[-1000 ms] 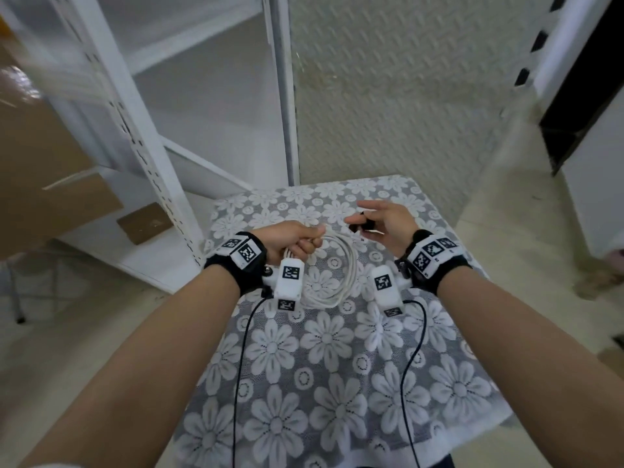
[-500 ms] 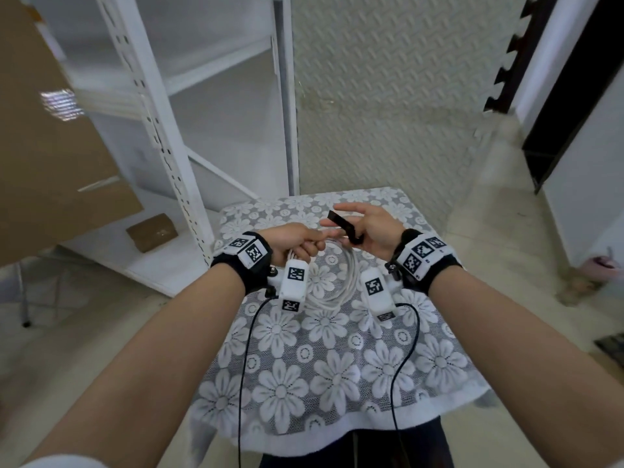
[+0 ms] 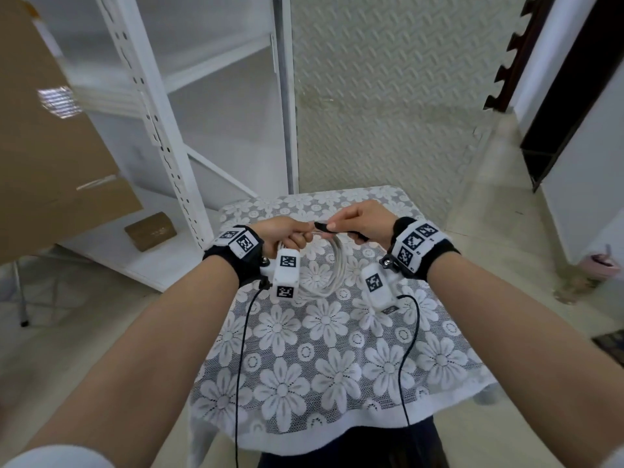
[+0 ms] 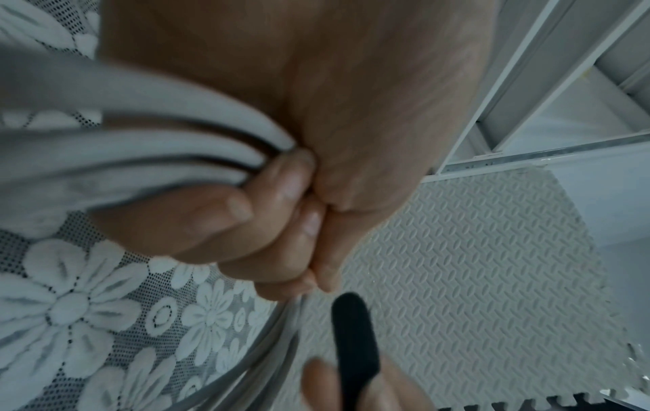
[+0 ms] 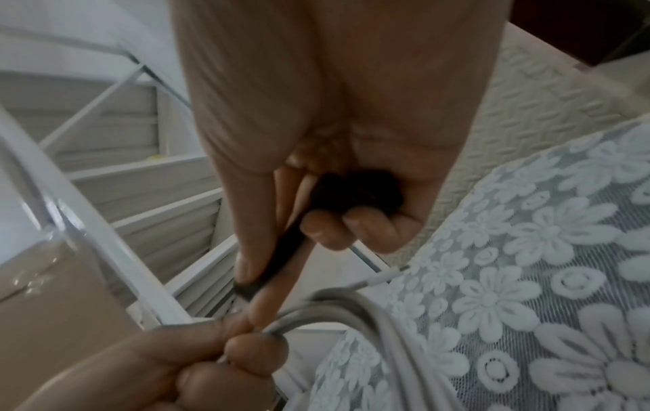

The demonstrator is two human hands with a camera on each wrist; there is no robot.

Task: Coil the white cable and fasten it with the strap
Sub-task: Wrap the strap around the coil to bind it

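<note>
The white cable [image 3: 332,265] hangs as a coil of several loops over the flowered tablecloth [image 3: 324,359]. My left hand [image 3: 290,231] grips the top of the coil in a closed fist; the loops [image 4: 140,155] run out between its fingers. My right hand [image 3: 358,219] holds a black strap [image 3: 322,226], its tip pinched between thumb and forefinger right beside the left fist. In the right wrist view the strap [image 5: 288,244] runs from the palm to the fingertips, just above the cable [image 5: 355,308]. The strap's end [image 4: 351,333] points at the left hand's knuckles.
A white metal shelf rack [image 3: 162,136] stands left of the small table. A brown cardboard sheet [image 3: 44,157] leans at far left and a small cardboard box [image 3: 150,230] lies on the low shelf. Black wrist-camera leads [image 3: 243,349] trail over the cloth. A grey embossed floor mat [image 3: 388,113] lies beyond.
My right hand has brought the strap leftward to the left fist and now pinches its tip there. The left hand keeps hold of the coil. The head view has tilted up slightly.
</note>
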